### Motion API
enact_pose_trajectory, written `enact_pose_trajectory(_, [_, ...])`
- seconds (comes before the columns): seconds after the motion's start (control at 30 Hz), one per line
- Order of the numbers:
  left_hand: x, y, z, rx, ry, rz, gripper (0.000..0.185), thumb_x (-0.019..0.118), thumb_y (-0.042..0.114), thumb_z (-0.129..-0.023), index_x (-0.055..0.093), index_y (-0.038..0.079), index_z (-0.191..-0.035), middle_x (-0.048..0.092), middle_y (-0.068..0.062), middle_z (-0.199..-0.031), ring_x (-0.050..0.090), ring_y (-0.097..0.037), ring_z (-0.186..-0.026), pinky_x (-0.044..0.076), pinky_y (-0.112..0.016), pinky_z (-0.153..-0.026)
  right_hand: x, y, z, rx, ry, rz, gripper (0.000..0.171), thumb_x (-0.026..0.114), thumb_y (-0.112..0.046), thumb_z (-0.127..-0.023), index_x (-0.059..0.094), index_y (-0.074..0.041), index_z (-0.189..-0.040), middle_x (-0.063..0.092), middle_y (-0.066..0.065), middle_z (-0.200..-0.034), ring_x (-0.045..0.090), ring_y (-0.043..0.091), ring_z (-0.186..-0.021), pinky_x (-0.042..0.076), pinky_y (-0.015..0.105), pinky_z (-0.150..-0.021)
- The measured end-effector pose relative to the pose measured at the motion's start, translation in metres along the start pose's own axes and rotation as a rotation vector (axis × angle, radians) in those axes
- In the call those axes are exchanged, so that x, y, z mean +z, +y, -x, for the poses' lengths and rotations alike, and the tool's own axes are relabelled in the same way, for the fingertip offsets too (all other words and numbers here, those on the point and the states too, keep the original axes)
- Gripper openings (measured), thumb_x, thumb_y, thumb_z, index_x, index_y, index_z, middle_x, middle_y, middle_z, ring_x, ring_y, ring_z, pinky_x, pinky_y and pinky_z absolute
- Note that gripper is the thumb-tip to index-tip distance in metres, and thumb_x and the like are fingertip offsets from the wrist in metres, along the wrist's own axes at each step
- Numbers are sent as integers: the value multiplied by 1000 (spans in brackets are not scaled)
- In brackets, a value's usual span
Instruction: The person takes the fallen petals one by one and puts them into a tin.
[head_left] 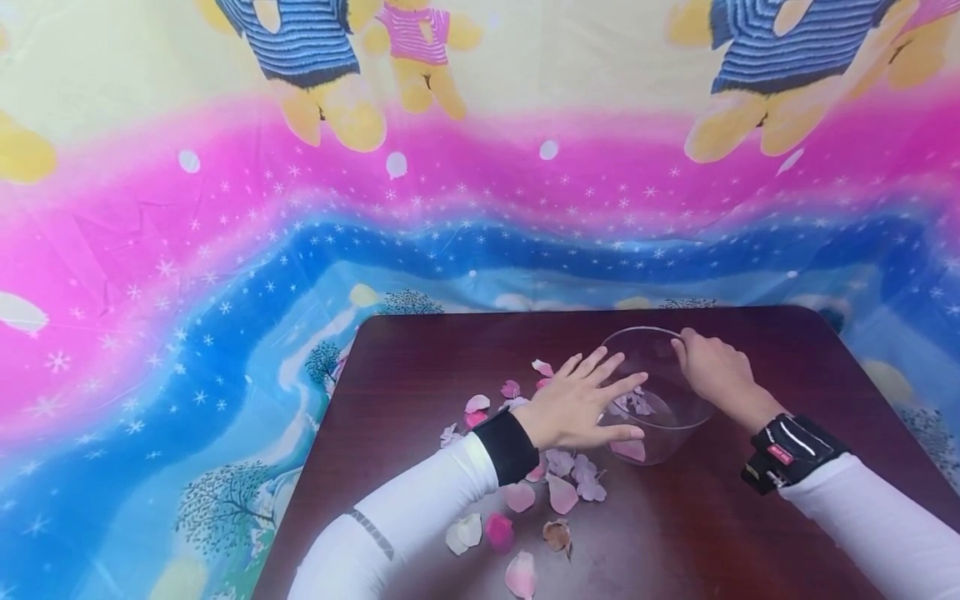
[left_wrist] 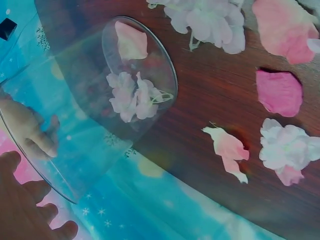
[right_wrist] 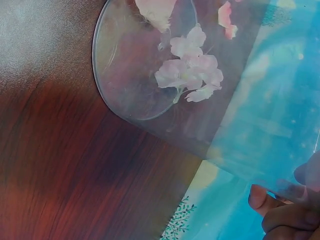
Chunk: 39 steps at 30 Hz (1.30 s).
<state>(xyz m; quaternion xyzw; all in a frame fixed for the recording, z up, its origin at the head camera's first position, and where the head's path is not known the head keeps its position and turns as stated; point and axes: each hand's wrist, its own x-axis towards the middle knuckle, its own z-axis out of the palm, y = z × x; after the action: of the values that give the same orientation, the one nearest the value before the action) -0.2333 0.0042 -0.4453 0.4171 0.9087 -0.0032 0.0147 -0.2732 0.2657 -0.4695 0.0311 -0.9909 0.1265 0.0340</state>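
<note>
Clear glass bowl (head_left: 660, 392) standing on the far right part of a dark wooden table (head_left: 420, 350), seen from the head view with its rim open upward. Inside the bowl lie a pale blossom cluster (right_wrist: 192, 70) near the middle of the base and a pink petal (left_wrist: 131, 41) toward the near wall. Right hand (head_left: 712, 371) grips the far right rim, fingers curled over the edge and closed on the glass; the right wrist view shows its fingertips (right_wrist: 262, 197) pressed against the wall. Left hand (head_left: 581, 404) is spread flat, fingers straight and slightly apart, reaching over the bowl's left rim; it holds nothing, and whether the fingers touch the glass cannot be told. A black cuff (head_left: 510, 446) ends the left white sleeve (head_left: 405, 517); a black wrist strap (head_left: 787, 454) sits on the right arm. Loose petals (head_left: 517, 496) in pink, white and magenta lie scattered on the table left of and nearer than the bowl, some just beside the left wrist, others close to the near edge. In the left wrist view, a deep pink petal (left_wrist: 279, 92) and a white blossom (left_wrist: 287, 147) lie apart from the bowl. A printed cloth (head_left: 187, 275) in pink, blue and yellow, with stars and bear figures, surrounds and backs the table.
</note>
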Motion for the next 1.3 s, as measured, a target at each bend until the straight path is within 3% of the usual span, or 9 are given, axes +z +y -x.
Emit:
enact_pose_trajectory(0.47, [7, -14, 14, -2, 31, 21, 79, 37, 75, -95, 7, 43, -161, 12, 1, -172, 7, -24, -161, 14, -47, -130, -1, 1, 1, -16, 6, -8, 30, 42, -26, -108, 52, -1, -96, 59, 17, -70, 64, 42, -70, 46, 51, -52])
enact_pose_trajectory(0.8, [15, -21, 27, -16, 49, 23, 80, 39, 73, -96, 7, 42, -162, 12, -2, -172, 10, -25, -160, 16, -48, -129, -1, 1, 1, -19, 10, -10, 30, 42, -26, -108, 52, -1, -96, 60, 18, -71, 64, 43, -71, 46, 52, -52])
enact_pose_trajectory(1.1, [26, -27, 39, -7, 35, 62, 83, 39, 73, -96, 0, 42, -162, 13, -2, -172, 10, -25, -160, 11, -46, -130, -2, 1, 1, -14, 17, -9, 30, 42, -26, -107, 53, 0, -97, 63, 22, -76, 65, 47, -76, 47, 57, -56])
enact_pose_trajectory(1.3, [32, -29, 49, -10, 24, 76, 83, 40, 73, -95, -1, 43, -161, 13, -2, -172, 11, -26, -160, 15, -49, -129, -2, 1, 1, -9, 7, -8, 30, 42, -26, -107, 53, 0, -98, 63, 24, -78, 65, 48, -78, 48, 58, -57])
